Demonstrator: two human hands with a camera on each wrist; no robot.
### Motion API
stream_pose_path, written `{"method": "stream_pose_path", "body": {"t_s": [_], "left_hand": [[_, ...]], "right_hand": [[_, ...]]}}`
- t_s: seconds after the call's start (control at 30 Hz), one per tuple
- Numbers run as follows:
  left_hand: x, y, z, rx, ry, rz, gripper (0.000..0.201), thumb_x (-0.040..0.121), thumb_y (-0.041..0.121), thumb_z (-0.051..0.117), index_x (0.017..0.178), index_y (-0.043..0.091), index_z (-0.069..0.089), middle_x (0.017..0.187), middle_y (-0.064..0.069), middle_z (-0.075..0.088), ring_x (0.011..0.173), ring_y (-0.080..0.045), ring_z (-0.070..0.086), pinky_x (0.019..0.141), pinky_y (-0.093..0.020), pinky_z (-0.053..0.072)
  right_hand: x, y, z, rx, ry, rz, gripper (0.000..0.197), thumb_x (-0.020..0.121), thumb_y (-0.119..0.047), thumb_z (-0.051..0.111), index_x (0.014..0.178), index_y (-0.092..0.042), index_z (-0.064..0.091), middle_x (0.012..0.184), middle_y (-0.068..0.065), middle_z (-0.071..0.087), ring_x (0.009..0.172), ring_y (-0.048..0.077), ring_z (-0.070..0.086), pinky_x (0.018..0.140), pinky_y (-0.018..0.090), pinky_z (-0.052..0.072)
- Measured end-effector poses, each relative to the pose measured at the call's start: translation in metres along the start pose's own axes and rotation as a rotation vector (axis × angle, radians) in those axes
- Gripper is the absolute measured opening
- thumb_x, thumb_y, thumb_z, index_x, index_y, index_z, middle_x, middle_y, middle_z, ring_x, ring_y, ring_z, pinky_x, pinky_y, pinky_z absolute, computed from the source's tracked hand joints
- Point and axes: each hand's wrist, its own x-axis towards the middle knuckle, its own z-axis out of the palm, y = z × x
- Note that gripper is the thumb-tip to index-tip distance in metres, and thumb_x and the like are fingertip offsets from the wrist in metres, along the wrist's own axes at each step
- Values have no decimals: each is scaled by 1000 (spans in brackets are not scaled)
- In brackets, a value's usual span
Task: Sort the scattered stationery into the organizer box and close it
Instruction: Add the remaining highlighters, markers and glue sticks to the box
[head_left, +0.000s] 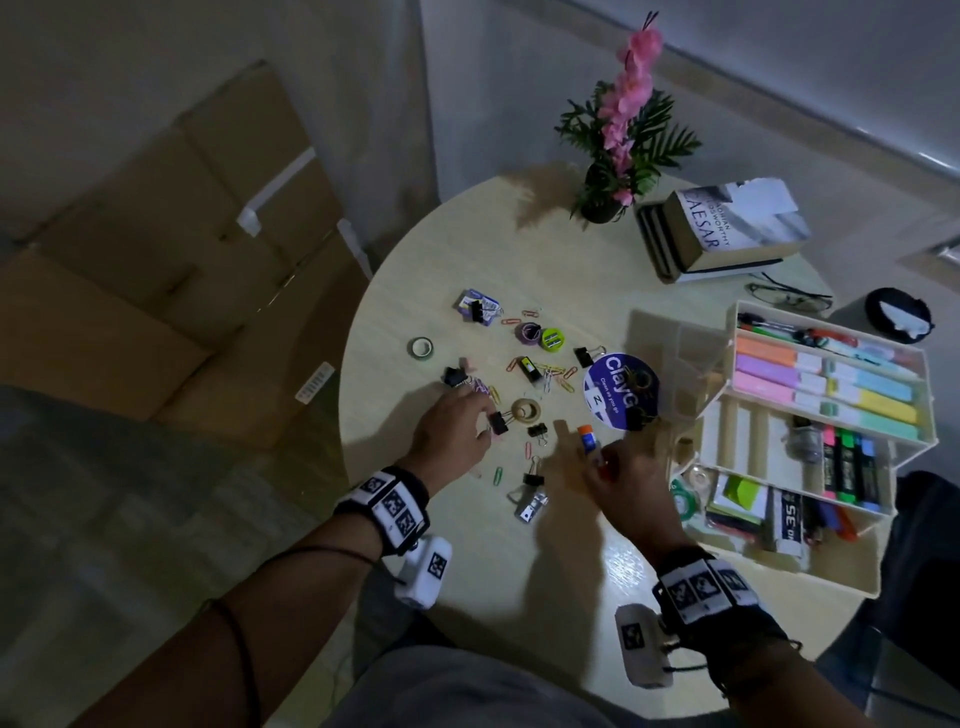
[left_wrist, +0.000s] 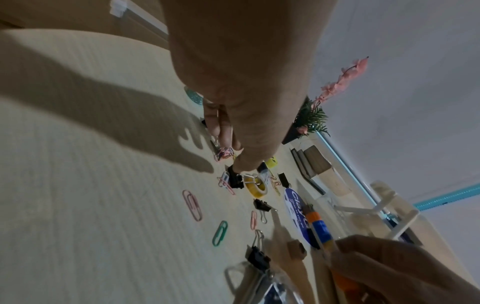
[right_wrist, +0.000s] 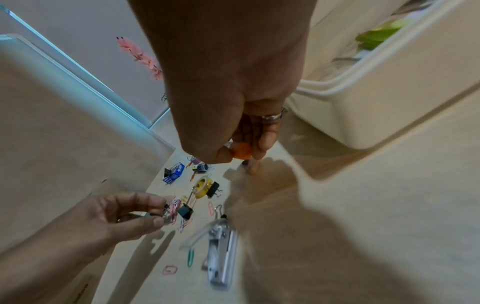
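Right hand (head_left: 621, 480) grips a glue stick (head_left: 589, 439); left hand (head_left: 452, 428), palm down, pinches paper clips (right_wrist: 173, 208)

On the round table (head_left: 571, 561), a potted pink-flowered plant (head_left: 621, 140) stands at twelve o'clock, stacked books (head_left: 727, 234) and eyeglasses (head_left: 789, 297) toward two.

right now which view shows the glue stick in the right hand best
The left wrist view: the glue stick shows side-on, orange cap and blue label clear, gripped by the right hand. The head view shows only its tip above the fingers. The right wrist view shows just its orange end between thumb and fingers.
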Motion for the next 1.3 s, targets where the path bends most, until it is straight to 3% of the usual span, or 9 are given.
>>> {"method": "stream_pose_path", "body": {"t_s": [0.17, 0.23, 0.33, 0.53, 0.7, 0.87, 1.07, 1.2, 1.3], "left_hand": [[-2, 2, 13, 2, -170, 191, 33, 88, 21, 76, 120, 24, 68, 121, 2, 61, 109, -20, 62, 87, -37, 57], [-7, 4, 19, 74, -225, 328, 37, 89, 24, 76, 126, 25, 66, 123, 2, 60, 109, -19, 59, 86, -32, 52], [-12, 7, 28, 215, -294, 475, 44, 91, 30, 75, 133, 24, 63, 125, -1, 58, 111, -21, 55, 89, -37, 48], [-16, 18, 38, 284, -348, 626, 56, 91, 17, 74, 143, 28, 56, 118, -2, 55, 101, -21, 55, 81, -39, 49], [-15, 17, 41, 250, -340, 577, 30, 89, 8, 75, 117, 17, 70, 109, -6, 58, 93, -27, 60, 75, -42, 53], [-16, 4, 37, 181, -345, 548, 5, 97, 15, 67, 102, 14, 69, 99, -6, 67, 84, -25, 63, 69, -40, 52], [-19, -7, 21, -165, -214, 348, 7, 92, 25, 75, 96, 22, 71, 89, 11, 71, 72, 0, 58, 66, -15, 45], [-20, -4, 16, -275, -181, 244, 15, 90, 23, 79, 91, 25, 64, 81, 11, 70, 72, -2, 65, 64, -27, 58], [-22, 5, 16, -329, -162, 231, 21, 93, 12, 75, 101, 22, 58, 91, 6, 69, 80, -6, 67, 68, -22, 57]], "right_hand": [[-31, 10, 4, -17, -3, -15, 18, 89, -21, 70, 78, -17, 56, 67, -1, 54, 58, 17, 48, 53, 33, 38], [-39, 11, 8, -19, -20, -7, 16, 88, -19, 70, 78, -17, 58, 67, -1, 55, 59, 17, 50, 54, 34, 41], [-49, 11, 13, -27, -33, -16, 14, 89, -21, 71, 80, -17, 61, 67, -2, 56, 58, 17, 51, 53, 31, 36], [-58, 9, 18, -58, -69, -1, 8, 90, -20, 73, 88, -15, 67, 71, -3, 61, 58, 13, 54, 53, 25, 36], [-60, 11, 17, -71, -121, -16, 11, 89, -15, 74, 84, -16, 65, 72, -4, 60, 60, 13, 53, 52, 22, 35], [-59, 9, 15, -96, -147, -20, 7, 92, -19, 73, 89, -17, 67, 77, -3, 63, 63, 13, 56, 55, 24, 38], [-56, 3, 13, -103, -146, -14, 7, 93, -18, 72, 91, -14, 67, 78, 0, 64, 63, 15, 55, 53, 20, 35], [-54, 4, 13, -89, -145, -24, 8, 92, -20, 72, 94, -13, 67, 81, 3, 66, 66, 22, 59, 56, 33, 44], [-55, 3, 11, -58, -135, -46, 8, 92, -21, 71, 96, -14, 68, 83, 3, 66, 67, 22, 60, 60, 40, 51]]}}
